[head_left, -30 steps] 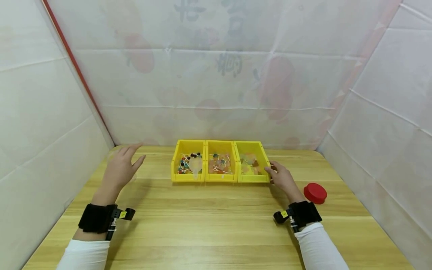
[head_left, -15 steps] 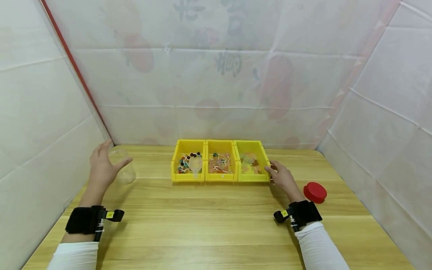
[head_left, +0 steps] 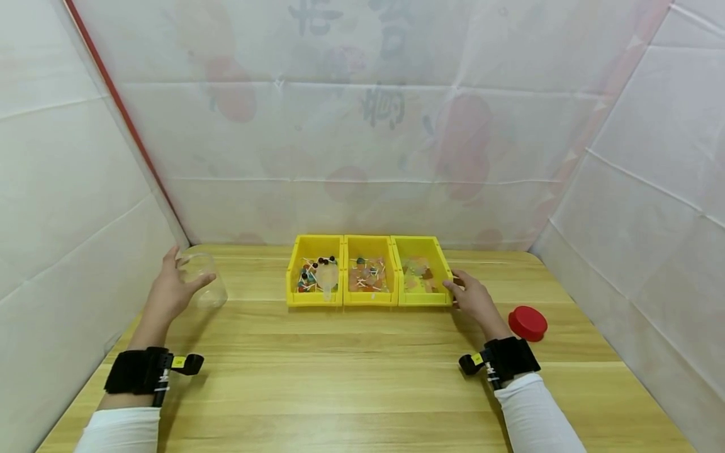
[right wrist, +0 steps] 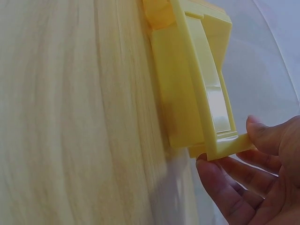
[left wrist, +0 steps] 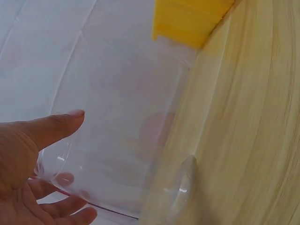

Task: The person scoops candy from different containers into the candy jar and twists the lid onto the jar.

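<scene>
A clear plastic jar [head_left: 205,284] stands without a lid at the table's far left. My left hand [head_left: 180,278] is cupped round it, thumb [left wrist: 54,127] in front and fingers [left wrist: 65,216] behind the wall of the jar [left wrist: 122,150]. Three yellow bins sit side by side at the back middle: the left bin [head_left: 315,298] holds lollipops, the middle bin [head_left: 370,299] and the right bin [head_left: 426,299] hold sweets. My right hand [head_left: 461,288] grips the right bin's near right corner [right wrist: 225,146], with its thumb [right wrist: 262,137] above the rim and its fingers [right wrist: 220,185] below it.
A red lid [head_left: 527,323] lies on the wooden table [head_left: 351,377] just right of my right wrist. White sheeting walls close in on the left, back and right. A small clear funnel-like piece [head_left: 328,277] lies in the left bin.
My left hand has swung left and down from mid-air and closed round the clear jar. The right hand has stayed on the bin's corner.
</scene>
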